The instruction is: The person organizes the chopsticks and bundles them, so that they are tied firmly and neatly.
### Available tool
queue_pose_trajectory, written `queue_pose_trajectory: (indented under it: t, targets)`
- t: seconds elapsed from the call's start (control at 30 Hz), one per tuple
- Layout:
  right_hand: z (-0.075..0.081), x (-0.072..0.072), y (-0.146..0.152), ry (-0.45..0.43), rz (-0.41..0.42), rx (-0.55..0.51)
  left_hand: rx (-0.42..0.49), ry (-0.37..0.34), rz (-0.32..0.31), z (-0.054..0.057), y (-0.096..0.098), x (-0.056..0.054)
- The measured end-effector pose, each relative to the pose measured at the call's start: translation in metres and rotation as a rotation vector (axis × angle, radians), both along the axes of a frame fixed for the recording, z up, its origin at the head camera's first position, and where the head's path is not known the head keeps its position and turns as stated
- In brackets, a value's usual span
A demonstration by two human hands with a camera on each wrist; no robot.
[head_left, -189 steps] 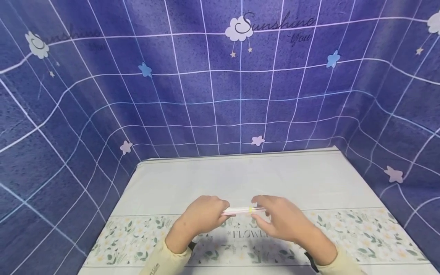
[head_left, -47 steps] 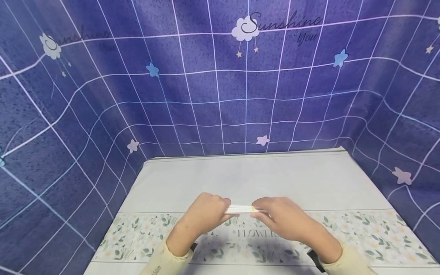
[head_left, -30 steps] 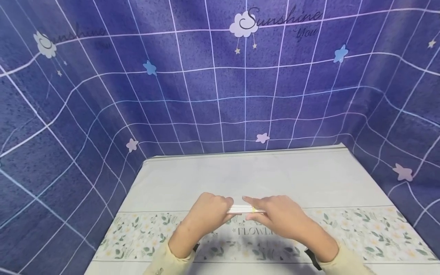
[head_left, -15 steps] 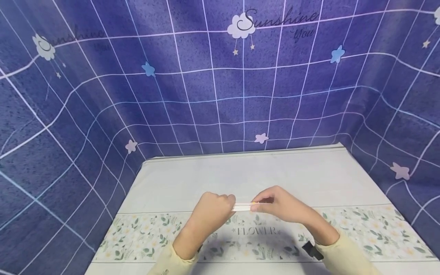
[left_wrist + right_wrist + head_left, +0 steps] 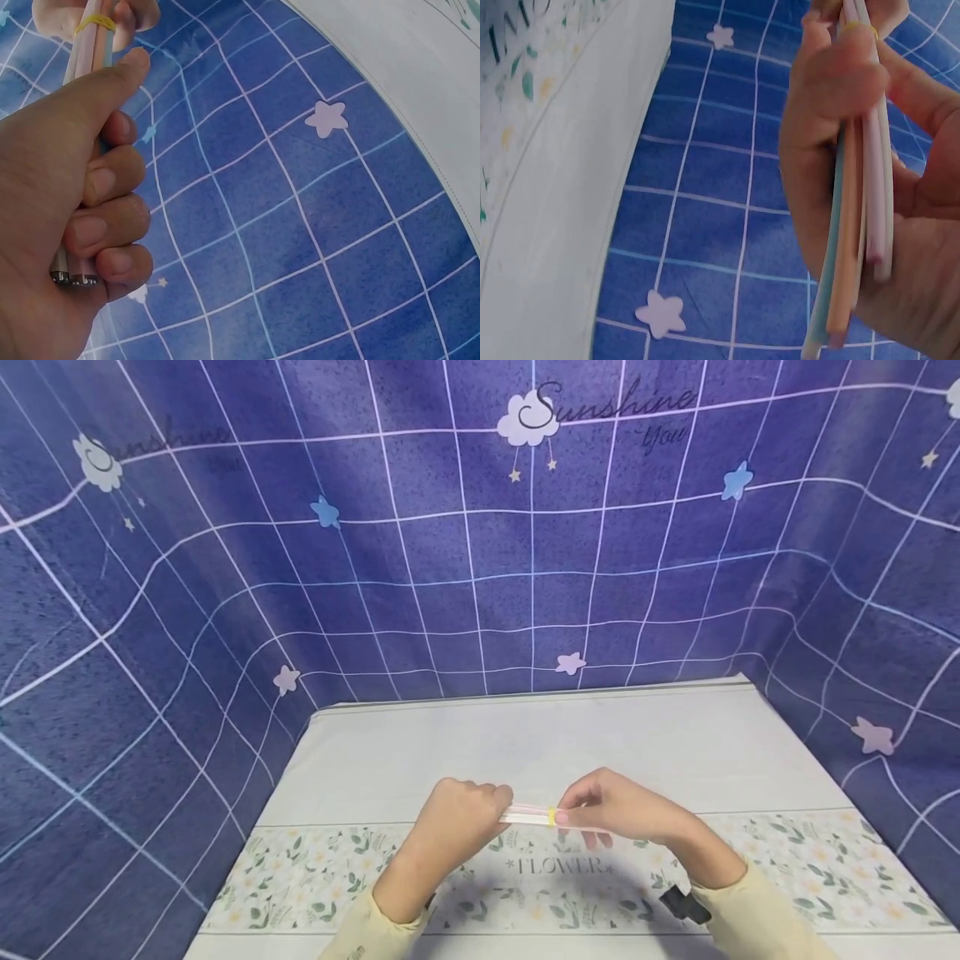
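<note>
A bundle of slim, pen-like pastel sticks (image 5: 528,812) is held level between both hands, above the floral strip. White, pink, orange and blue sticks (image 5: 847,202) show in the right wrist view. A yellow rubber band (image 5: 552,816) goes round the bundle. My left hand (image 5: 461,817) grips one end; its fingers curl round the sticks, and metallic tips (image 5: 75,278) stick out below the palm. My right hand (image 5: 622,806) pinches the bundle right beside the band, thumb crossing the sticks (image 5: 866,150). The far ends extend loosely past the right palm.
Below the hands is a white table cover (image 5: 420,743) with a floral strip (image 5: 765,868) and printed lettering. A blue-purple curtain (image 5: 420,560) with grid lines, clouds and stars surrounds the back and sides.
My right hand has gone from cupping over the bundle's end to a raised pinch by the rubber band, which now shows left of its fingertips. The left hand keeps its grip.
</note>
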State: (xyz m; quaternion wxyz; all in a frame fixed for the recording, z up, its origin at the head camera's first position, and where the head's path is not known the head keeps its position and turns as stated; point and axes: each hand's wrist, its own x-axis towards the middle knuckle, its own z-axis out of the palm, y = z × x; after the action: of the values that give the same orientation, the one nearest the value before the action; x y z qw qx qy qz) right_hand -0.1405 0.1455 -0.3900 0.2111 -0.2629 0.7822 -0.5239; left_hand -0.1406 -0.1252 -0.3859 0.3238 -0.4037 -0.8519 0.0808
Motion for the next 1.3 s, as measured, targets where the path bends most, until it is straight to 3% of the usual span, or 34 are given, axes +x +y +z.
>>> queue_pose_trajectory:
  t: [0.37, 0.6, 0.93, 1.13, 1.3]
  targets:
    - [-0.008, -0.008, -0.004, -0.126, 0.142, -0.094, -0.093, 0.056, -0.001, 0.0, 0.005, 0.002]
    - [-0.008, -0.008, -0.008, -0.147, 0.16, -0.105, -0.101, 0.049, 0.007, 0.005, 0.006, 0.005]
    - [-0.006, -0.006, -0.012, -0.219, 0.23, -0.122, -0.115, 0.039, 0.009, 0.002, 0.008, 0.008]
    - [-0.003, -0.003, -0.015, -0.195, 0.211, -0.115, -0.121, 0.049, 0.025, 0.004, 0.007, 0.009]
    - [0.002, 0.003, -0.018, -0.087, 0.174, -0.043, -0.112, 0.023, 0.022, 0.004, 0.005, 0.008]
